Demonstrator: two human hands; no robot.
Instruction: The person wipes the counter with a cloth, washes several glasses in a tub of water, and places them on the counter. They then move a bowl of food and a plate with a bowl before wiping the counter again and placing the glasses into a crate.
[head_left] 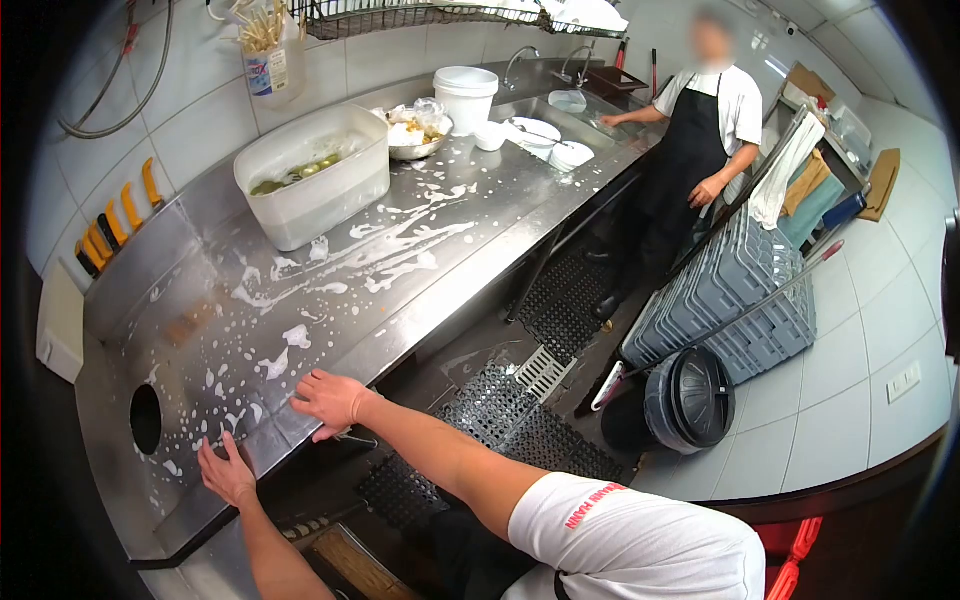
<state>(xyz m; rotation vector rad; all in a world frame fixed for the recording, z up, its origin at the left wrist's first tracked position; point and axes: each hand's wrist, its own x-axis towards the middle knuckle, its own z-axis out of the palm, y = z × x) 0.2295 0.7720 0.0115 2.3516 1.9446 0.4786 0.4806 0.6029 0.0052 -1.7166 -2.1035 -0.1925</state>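
Observation:
My left hand (228, 470) is at the front edge of a steel counter (330, 345), fingers apart and nothing in them. A little farther right, my right hand (335, 402) rests over the same edge with its fingers spread, also holding nothing. White foam (275, 365) lies in patches and drops on the steel close to both hands. To the left of my left hand is a round dark hole (146, 419) in the counter. Farther back stands a large white plastic tub (315, 205) with greenish pieces in cloudy liquid.
Behind the tub are a metal bowl (420, 150) of scraps, a white bucket (466, 95) and a sink (545, 110) with dishes beside it. Yellow-handled knives (130, 208) hang on the left wall. A co-worker (700, 130) stands by the sink. Grey crates (740, 290) and a black bin (695, 400) stand right.

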